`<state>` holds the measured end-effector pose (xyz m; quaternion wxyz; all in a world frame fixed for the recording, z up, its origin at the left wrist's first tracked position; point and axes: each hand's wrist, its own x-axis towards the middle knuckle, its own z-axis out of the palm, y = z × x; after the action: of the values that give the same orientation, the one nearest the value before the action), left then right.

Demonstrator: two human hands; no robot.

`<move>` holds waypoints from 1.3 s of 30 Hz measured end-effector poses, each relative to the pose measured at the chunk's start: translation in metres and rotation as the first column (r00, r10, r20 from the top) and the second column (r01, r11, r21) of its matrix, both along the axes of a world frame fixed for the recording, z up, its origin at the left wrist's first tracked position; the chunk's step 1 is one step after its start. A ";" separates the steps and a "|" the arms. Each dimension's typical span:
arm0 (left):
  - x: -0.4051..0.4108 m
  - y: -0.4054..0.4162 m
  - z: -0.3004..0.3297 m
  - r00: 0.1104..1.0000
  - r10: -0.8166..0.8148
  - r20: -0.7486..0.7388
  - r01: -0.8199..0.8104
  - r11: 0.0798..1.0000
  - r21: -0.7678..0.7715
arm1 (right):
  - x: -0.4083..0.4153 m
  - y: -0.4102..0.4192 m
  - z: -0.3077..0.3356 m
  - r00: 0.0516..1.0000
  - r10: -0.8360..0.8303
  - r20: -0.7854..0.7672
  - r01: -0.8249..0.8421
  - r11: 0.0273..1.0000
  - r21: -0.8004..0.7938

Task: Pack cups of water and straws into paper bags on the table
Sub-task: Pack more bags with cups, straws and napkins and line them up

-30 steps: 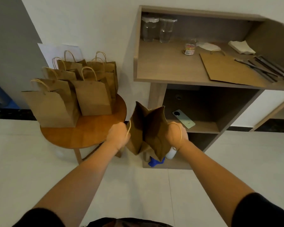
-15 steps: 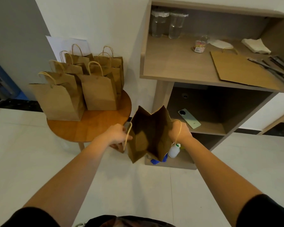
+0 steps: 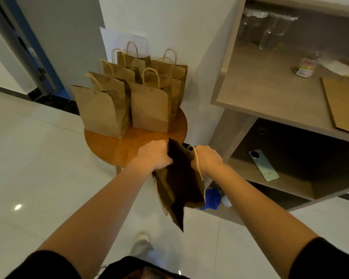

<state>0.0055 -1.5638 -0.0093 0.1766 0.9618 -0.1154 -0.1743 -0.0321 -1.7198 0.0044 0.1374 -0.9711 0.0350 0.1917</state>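
I hold one brown paper bag (image 3: 179, 184) in the air just in front of the round wooden table (image 3: 117, 148). My left hand (image 3: 154, 157) grips its left top edge and my right hand (image 3: 207, 159) grips the right edge by the rope handle. What is inside the bag is hidden. Several more paper bags (image 3: 127, 97) stand upright on the table's far half. Two clear cups (image 3: 266, 31) stand at the back of the upper shelf (image 3: 260, 93). I see no straws.
A flat paper bag (image 3: 345, 105) and a small jar (image 3: 305, 67) lie on the upper shelf. A phone (image 3: 263, 165) rests on the lower shelf. A blue cloth (image 3: 212, 199) and a white bottle sit at the shelf's foot. My shoe (image 3: 141, 245) is on the tiled floor.
The held bag has moved left toward the round table and its mouth has narrowed as my hands came closer together. My view has swung left and nearer the table.
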 end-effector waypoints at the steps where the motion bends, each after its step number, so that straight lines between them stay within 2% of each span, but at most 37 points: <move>1: 0.011 0.009 -0.004 1.000 0.014 0.010 -0.014 1.000 0.023 | 0.014 0.006 -0.001 1.000 0.015 -0.004 -0.015 1.000 -0.006; 8: 0.113 0.087 -0.029 0.994 -0.030 0.104 0.014 0.988 0.152 | 0.133 0.045 -0.020 0.999 0.021 -0.030 -0.020 0.999 0.047; 13: 0.181 0.117 -0.036 0.998 -0.043 0.043 0.035 0.987 0.158 | 0.211 0.075 -0.036 0.998 -0.002 -0.068 0.006 0.998 0.064; 19: 0.233 0.133 -0.060 0.999 0.019 -0.034 -0.011 0.978 0.209 | 0.270 0.104 -0.056 0.991 -0.056 -0.124 0.061 0.998 0.031; 24: 0.252 0.138 -0.071 0.992 0.049 -0.118 -0.014 0.960 0.281 | 0.295 0.114 -0.065 0.982 -0.047 -0.185 0.057 0.997 0.050; 28: 0.259 0.137 -0.072 0.988 0.103 -0.119 -0.070 0.965 0.255 | 0.306 0.110 -0.058 0.976 -0.058 -0.208 0.090 0.985 0.149; 32: 0.259 0.130 -0.062 0.991 0.116 -0.060 -0.099 0.966 0.238 | 0.303 0.101 -0.043 0.988 -0.125 -0.092 0.146 0.950 0.276; 39: 0.231 0.099 -0.010 0.991 0.108 0.081 -0.122 0.973 0.198 | 0.264 0.090 -0.016 0.986 -0.159 0.047 0.142 0.955 0.260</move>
<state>0.2368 -1.4647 -0.0188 0.0834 0.9854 -0.0471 -0.1408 0.2318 -1.6303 -0.0116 0.2766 -0.9458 0.0792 0.1506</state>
